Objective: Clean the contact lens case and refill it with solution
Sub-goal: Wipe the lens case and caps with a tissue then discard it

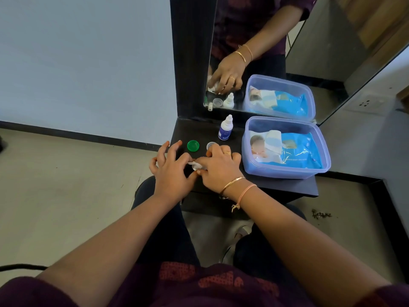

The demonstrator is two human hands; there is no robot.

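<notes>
Fingers (205, 161) of my right hand (219, 170) curl down over the contact lens case (195, 166), a small whitish thing at the centre of the frame, mostly hidden beneath them. My left hand (172, 171) meets it from the left: forefinger and thumb pinch the case's edge, the other fingers splayed and holding nothing. Whether a scrap of white tissue lies under my right fingertips I cannot tell. Just above my hands, on the black shelf (287, 187), sit a green cap (193, 145) and, right of it, a clear cap (210, 145) partly behind my knuckles. Higher up the solution bottle (225, 128) stands upright beside a blue plastic box (287, 172) holding a pack of wipes (294, 149).
</notes>
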